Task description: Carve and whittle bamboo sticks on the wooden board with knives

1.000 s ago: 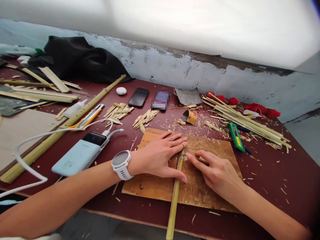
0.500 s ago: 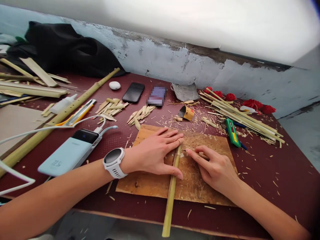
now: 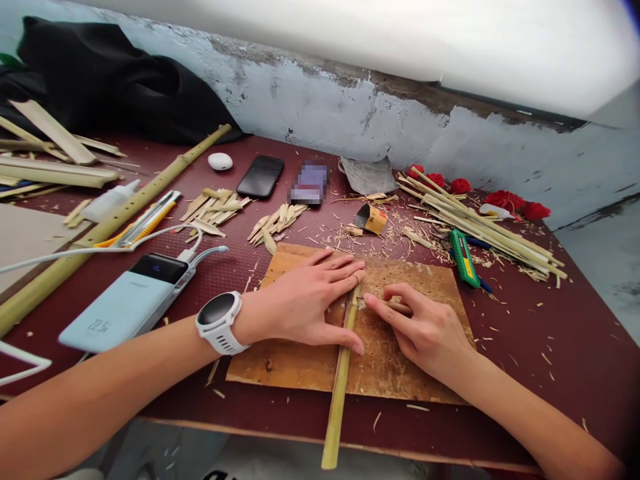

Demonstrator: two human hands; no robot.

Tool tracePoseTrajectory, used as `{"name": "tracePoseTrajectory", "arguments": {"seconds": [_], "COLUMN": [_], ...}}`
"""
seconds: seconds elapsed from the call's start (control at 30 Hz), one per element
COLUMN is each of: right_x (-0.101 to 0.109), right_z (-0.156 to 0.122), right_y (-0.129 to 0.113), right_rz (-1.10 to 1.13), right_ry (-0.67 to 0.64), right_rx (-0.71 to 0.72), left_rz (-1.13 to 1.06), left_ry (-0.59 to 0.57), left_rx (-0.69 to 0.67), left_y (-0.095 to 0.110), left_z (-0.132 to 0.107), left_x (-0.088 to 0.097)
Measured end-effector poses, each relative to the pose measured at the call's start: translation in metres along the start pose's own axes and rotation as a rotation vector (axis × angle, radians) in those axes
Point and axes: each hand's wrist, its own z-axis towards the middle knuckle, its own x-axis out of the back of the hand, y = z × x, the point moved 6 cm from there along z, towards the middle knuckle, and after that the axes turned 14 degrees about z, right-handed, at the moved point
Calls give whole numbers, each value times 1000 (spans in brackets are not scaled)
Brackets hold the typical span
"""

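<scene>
A pale green bamboo strip [image 3: 338, 400] lies lengthwise over a worn wooden board [image 3: 285, 368], its near end sticking out past the table edge. My left hand [image 3: 305, 300] lies flat across the strip, fingers stretched over its far part and the thumb resting on it lower down. Just right of the strip, my right hand [image 3: 433, 330] is closed around a slim tool with a brown, rounded handle [image 3: 399, 307]. The index finger points along it toward a joint in the bamboo. The tool's tip is too small to make out.
Left of the board are a light blue power bank [image 3: 125, 300] with white cables and a long bamboo pole with holes [image 3: 150, 197]. Bamboo slivers [image 3: 277, 223], two phones [image 3: 260, 177], a green utility knife [image 3: 464, 259] and a bundle of thin sticks [image 3: 490, 223] lie beyond.
The view has shifted slightly, so most things sit a little farther left and higher. Both hands keep nearly the same pose at the bamboo strip.
</scene>
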Motion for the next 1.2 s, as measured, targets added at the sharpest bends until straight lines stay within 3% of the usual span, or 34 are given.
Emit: {"name": "tracePoseTrajectory", "arguments": {"seconds": [0.33,0.57,1.03,1.2], "right_x": [-3,-2,-2,-2], "right_z": [-1,-3,2,2], "right_y": [2,5,-1,-6], "right_rz": [-15,19,-40,-84], "right_ry": [-83,22,-94,-80], "right_rx": [-4,-34,7,27], "left_rz": [-13,-12,-7,-13], "left_ry": [-27,-23,-36,-31], "left_rx": [11,8,10,9], "left_y": [-1,-1,-3,-2], "left_z": [0,0,2,4], "left_x": [-1,-1,-2,-2]}}
